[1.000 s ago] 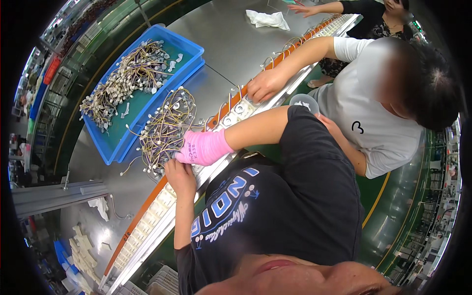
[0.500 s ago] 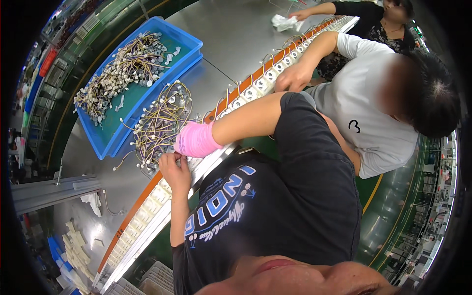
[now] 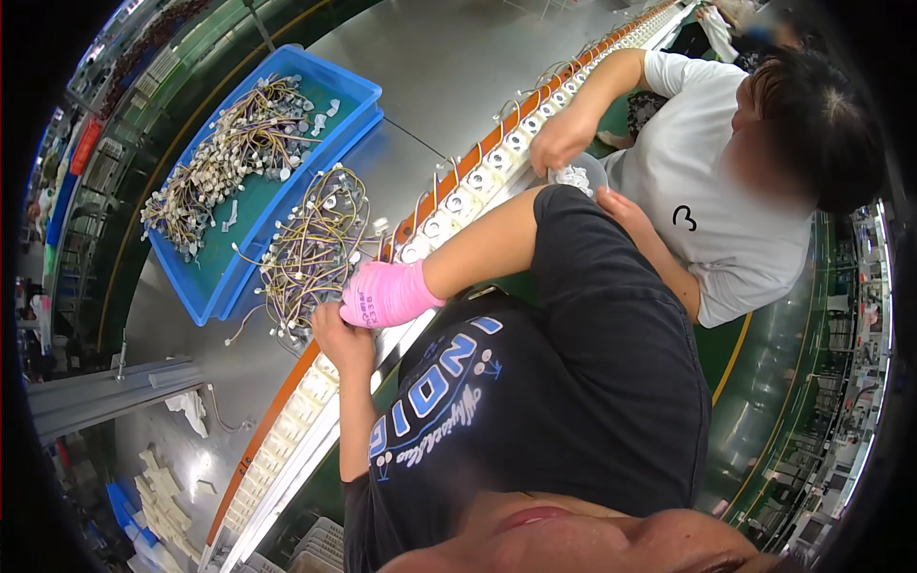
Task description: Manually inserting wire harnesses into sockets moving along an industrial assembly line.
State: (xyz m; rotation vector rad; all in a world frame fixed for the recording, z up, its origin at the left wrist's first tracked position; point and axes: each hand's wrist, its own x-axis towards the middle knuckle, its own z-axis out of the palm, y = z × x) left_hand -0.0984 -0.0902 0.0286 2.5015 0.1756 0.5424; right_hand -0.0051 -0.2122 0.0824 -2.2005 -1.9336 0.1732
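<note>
Co-worker's near hand (image 3: pixel 562 143) has moved off the strip (image 3: pixel 458 201) to the rim of a bowl (image 3: pixel 595 168) of white bits; white cloth (image 3: pixel 714 36) at the far end has left the worktop (image 3: pixel 401 76) since the earlier frame. Wearer's own hands stay about put: bare left hand (image 3: pixel 342 336) and pink-gloved right hand (image 3: pixel 387 294) meet over the strip, right beside the wire tangle (image 3: pixel 315 253). Grip: hands together, but fingertips tucked away or too small, so cannot tell whether either is clamped on anything. Strip runs diagonally across in front of the wearer, orange rail (image 3: pixel 274 411) along its far side; right of the hands, wires rise from it, while the left stretch shows none. Tangle lies loose on the worktop between hands and blue tray (image 3: pixel 344 138), which holds more wires. For good handling here, probably best to steady the piece with one hand and work with the other, free one lead at a time without dragging the tangle, avoid tugging on wires, and keep the glove cuff off the leads already standing on the right.
</note>
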